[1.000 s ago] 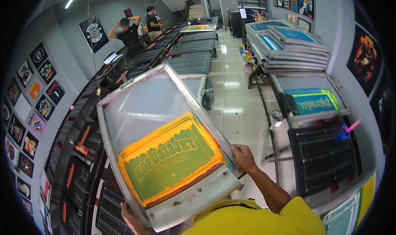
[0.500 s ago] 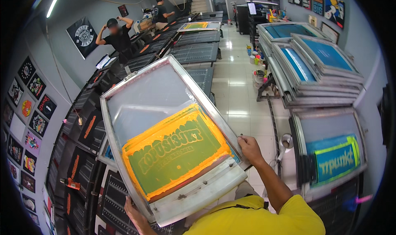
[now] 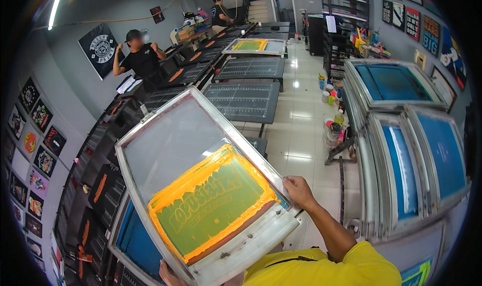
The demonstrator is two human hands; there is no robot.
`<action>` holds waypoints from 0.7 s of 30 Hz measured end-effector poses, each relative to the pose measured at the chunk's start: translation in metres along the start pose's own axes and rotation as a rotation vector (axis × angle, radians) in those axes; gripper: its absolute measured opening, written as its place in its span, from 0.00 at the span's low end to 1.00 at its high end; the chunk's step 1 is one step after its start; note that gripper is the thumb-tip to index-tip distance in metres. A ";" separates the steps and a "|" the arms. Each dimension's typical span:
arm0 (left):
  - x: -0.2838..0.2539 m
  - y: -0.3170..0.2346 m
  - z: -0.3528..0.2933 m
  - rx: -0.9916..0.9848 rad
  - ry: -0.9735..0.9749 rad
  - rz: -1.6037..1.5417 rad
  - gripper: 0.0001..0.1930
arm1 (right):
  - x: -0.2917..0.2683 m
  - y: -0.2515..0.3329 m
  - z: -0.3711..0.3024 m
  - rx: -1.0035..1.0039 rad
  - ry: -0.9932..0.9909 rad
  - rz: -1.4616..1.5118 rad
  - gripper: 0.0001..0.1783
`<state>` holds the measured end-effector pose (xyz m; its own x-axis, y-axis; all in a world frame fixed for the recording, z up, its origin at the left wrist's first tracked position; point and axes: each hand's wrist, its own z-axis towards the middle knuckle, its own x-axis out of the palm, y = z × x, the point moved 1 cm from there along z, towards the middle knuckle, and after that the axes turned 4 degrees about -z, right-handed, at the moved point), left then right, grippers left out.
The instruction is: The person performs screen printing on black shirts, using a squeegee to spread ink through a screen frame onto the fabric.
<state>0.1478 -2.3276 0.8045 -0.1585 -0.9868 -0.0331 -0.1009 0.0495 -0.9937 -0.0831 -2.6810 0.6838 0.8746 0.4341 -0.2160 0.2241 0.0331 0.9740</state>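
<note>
Both my hands hold a metal-framed printing screen (image 3: 176, 131), tilted in front of me. Across its pale mesh runs a green stencil area with raised lettering, bordered by thick orange ink (image 3: 188, 181). My right hand (image 3: 299, 191) is closed on the right frame edge, thumb on top. At the lower left my left hand (image 3: 169, 274) grips the near edge, its fingers partly hidden beneath the frame. A wide metal bar (image 3: 246, 246) is fixed along the screen's near end. Below and left of it, another screen with blue mesh (image 3: 131, 238) shows in part.
Long rows of black printing boards (image 3: 240, 101) stretch away, with another orange-inked screen (image 3: 253, 46) lying on them. Stacked screens (image 3: 401, 160) stand at the right. Ink pots (image 3: 331, 99) sit beside the tiled aisle (image 3: 299, 150). One person (image 3: 140, 60) stands at the far left, another (image 3: 219, 16) farther back.
My view has shifted, and the held screen now sits slightly lower. More of the blue screen beneath shows at the left. The nearer person has lowered their hands from their head.
</note>
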 end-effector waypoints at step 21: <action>0.358 0.014 0.087 -0.149 -0.183 -0.024 0.28 | -0.082 -0.044 0.383 -0.002 0.106 -0.020 0.17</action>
<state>0.1750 -2.6933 0.7697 0.0248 -0.9988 -0.0415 -0.2487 0.0341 -0.9680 0.0000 -3.0632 0.6329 0.8196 0.5259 -0.2273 0.2405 0.0444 0.9696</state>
